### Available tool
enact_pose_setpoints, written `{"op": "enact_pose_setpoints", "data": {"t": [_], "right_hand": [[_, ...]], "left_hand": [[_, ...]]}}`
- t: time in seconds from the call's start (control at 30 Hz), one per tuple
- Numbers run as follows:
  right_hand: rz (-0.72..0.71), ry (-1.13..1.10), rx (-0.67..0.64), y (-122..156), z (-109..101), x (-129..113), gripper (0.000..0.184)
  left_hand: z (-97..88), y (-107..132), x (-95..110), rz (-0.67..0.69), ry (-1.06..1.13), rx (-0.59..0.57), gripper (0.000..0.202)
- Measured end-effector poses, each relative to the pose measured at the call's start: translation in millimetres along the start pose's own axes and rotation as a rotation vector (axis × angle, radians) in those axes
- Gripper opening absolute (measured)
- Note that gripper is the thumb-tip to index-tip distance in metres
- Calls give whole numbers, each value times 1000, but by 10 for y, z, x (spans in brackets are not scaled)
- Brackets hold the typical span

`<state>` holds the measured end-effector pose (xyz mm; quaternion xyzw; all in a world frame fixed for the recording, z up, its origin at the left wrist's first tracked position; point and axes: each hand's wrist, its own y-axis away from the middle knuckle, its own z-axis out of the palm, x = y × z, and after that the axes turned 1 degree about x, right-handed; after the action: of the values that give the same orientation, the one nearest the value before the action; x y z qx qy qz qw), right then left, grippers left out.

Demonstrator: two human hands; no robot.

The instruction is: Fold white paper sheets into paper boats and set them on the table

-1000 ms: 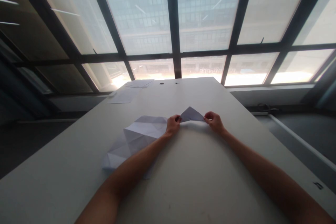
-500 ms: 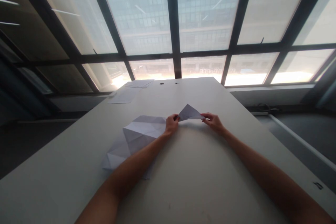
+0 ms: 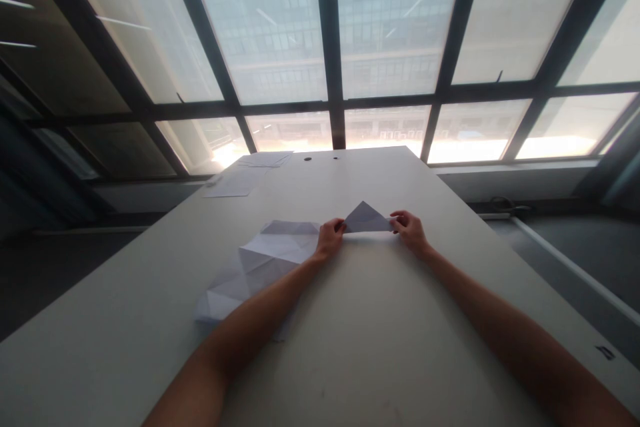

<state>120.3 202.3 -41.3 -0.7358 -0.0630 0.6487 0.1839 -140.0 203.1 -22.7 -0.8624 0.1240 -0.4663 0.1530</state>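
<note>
While the left hand (image 3: 330,238) has its fingers closed on the left corner of a folded white paper triangle (image 3: 366,219), the right hand (image 3: 410,232) is at the opposite corner, fingertips touching or right next to it; can't tell if they're pinched shut. Triangle sits between the two sets of fingers, apex toward the windows (image 3: 385,20), long edge toward the person, over the table (image 3: 375,327). Creased paper (image 3: 273,257) lies left of it, partly behind the left forearm (image 3: 260,320). Flat sheets (image 3: 235,183) at far left of table.
</note>
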Motion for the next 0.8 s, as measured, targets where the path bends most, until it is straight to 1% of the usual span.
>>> {"op": "enact_pose_setpoints", "data": {"t": [0.13, 0.27, 0.4, 0.5, 0.6, 0.73, 0.8], "right_hand": [[11, -13, 1, 2, -4, 15, 34], [30, -17, 13, -2, -7, 24, 31], [43, -4, 14, -10, -15, 31, 30], [30, 31, -2, -17, -21, 38, 33], [-54, 100, -23, -18, -19, 36, 36], [-217, 167, -36, 23, -3, -22, 47], [-315, 223, -53, 65, 13, -72, 46]], "left_hand": [[5, 4, 9, 0, -2, -8, 20], [8, -16, -17, 12, 24, 8, 20], [0, -52, -52, -31, 106, 12, 22], [0, -69, -72, -38, 167, 32, 23], [15, -79, -96, -47, 207, 70, 23], [38, -91, -135, -63, 222, 105, 24], [41, -94, -150, -65, 227, 118, 25]]}}
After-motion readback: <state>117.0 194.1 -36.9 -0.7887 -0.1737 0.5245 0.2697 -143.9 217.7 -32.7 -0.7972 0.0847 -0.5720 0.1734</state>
